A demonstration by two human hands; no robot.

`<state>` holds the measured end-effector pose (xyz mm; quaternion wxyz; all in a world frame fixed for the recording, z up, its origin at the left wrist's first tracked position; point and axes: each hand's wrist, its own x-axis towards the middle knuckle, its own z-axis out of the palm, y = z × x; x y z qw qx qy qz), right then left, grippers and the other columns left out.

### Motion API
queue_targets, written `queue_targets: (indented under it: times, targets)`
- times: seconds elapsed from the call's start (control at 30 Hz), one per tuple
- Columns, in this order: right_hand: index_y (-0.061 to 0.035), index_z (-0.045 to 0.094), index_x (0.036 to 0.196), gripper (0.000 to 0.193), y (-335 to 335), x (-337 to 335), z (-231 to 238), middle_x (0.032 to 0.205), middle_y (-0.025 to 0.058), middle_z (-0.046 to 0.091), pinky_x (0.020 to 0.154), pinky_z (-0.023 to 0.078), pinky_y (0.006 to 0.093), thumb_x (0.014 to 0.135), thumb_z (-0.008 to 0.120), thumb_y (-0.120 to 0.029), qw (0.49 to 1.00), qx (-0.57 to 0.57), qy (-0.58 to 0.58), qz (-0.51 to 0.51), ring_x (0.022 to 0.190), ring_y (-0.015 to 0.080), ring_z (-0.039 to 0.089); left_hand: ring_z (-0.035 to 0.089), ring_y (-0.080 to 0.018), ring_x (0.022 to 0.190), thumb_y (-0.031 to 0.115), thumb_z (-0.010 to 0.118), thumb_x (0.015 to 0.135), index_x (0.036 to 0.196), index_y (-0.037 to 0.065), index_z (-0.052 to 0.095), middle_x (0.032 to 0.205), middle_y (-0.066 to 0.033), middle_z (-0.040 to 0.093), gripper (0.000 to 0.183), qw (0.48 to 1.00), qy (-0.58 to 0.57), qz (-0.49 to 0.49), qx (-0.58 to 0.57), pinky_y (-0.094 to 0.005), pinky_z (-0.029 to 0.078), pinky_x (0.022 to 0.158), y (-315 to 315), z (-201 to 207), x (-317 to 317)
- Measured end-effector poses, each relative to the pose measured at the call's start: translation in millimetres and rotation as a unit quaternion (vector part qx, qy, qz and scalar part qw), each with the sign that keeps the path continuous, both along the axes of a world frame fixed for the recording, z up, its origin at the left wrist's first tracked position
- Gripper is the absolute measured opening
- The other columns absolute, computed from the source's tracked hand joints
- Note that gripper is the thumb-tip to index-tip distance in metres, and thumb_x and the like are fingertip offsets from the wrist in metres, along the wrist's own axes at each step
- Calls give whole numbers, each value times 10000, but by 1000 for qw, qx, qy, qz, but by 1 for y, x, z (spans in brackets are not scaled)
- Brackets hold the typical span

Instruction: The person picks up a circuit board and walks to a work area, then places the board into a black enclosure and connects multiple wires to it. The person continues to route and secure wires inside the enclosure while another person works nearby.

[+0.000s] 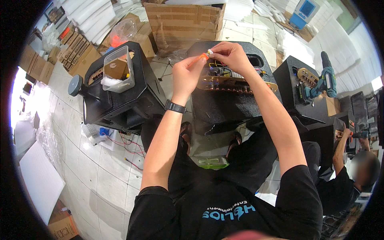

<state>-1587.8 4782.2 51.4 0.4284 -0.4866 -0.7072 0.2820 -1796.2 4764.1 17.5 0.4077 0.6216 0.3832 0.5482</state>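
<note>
Above a black speaker cabinet (224,108), my left hand (186,76) is closed on a small orange piece (203,56), whose exact kind I cannot make out. My right hand (232,58) pinches a tiny white part (209,52) right against the orange piece's tip. Below both hands, a gold-coloured panel (228,85) with a row of knobs or jacks lies on the cabinet, partly hidden by my right forearm. Yellow and red wires and a circuit board (220,71) show in the opening behind that panel.
To the left, a clear plastic tub (120,86) sits on another black cabinet (140,60). A teal cordless drill (327,80) rests on the cabinet at right. A large carton (184,24) stands beyond. Loose wires (128,146) lie on the floor. A co-worker (340,188) works at far right.
</note>
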Motion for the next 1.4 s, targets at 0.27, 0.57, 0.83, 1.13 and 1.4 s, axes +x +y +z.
queue_targets:
  times: [0.27,0.57,0.83,1.13,1.4]
  targets:
    - [47,763,1054,155,1,1,-3,960,22,744,703,522,225,964,762,-80,1000,-9,-7,-10,810,52,650,716,-112,912,220,757,974,1105,-57,766,1009,-116,800,306,1000,1,9,-12,-276,546,823,-5,-1,-3]
    - [46,753,1128,226,4,1,6,970,74,796,783,571,237,987,743,-131,999,-47,-12,-10,902,102,744,681,-73,905,189,748,987,1133,-39,759,1002,-51,781,271,998,-51,23,-8,-240,528,820,-6,15,-43]
    - [10,769,1096,265,12,-10,12,951,109,786,808,579,318,952,775,-212,999,-35,-21,-31,878,176,741,691,-108,953,161,682,1036,1281,-22,677,1132,-91,770,306,991,55,118,41,-254,541,860,0,96,-157]
    - [-17,743,1177,323,25,6,13,870,43,731,708,565,258,1027,706,-300,986,-132,99,0,745,100,677,731,-195,901,161,668,997,1147,3,728,984,-144,765,227,887,455,78,-4,-311,546,832,30,115,-301]
    - [-9,627,1334,353,14,14,34,1172,103,744,889,598,300,1090,596,-262,958,-186,217,28,981,166,731,709,-165,947,157,652,1022,1188,-32,710,1031,-107,765,258,888,454,59,34,-304,541,857,46,96,-283]
